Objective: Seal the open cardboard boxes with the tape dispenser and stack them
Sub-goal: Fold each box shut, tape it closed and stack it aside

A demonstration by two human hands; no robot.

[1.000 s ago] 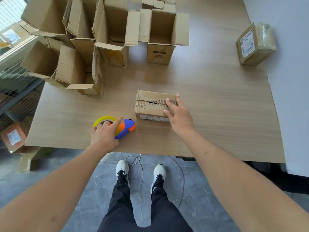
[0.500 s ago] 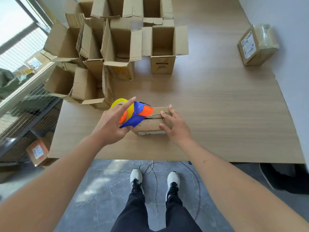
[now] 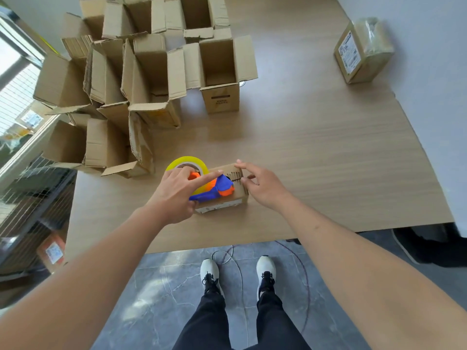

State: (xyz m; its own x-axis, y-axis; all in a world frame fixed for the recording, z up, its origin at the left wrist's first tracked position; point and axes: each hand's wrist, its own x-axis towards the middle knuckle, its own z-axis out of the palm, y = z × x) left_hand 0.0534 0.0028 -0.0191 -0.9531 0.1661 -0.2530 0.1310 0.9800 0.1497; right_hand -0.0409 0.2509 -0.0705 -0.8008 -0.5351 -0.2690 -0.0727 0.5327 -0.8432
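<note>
Gripping the blue-and-orange plastic tape dispenser with its yellow roll (image 3: pixel 211 189), the left hand (image 3: pixel 174 195) could run crooked tape if the small brown cardboard box (image 3: pixel 227 200) slides under the loosely spread right hand (image 3: pixel 262 186).

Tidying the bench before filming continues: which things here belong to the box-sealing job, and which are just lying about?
Job: tape dispenser held by left hand; small closed box by right hand; open cardboard boxes; taped parcel.
Lying about: floor cable; labelled floor box.

A packing or shipping room: a wood-grain table (image 3: pixel 316 152) crowded with open cardboard boxes (image 3: pixel 141 79), a taped, labelled parcel (image 3: pixel 361 50) by the wall, more labelled parcels (image 3: pixel 51 252) beside wire racking (image 3: pixel 30 188), grey stone-tile floor (image 3: pixel 161 294).
</note>
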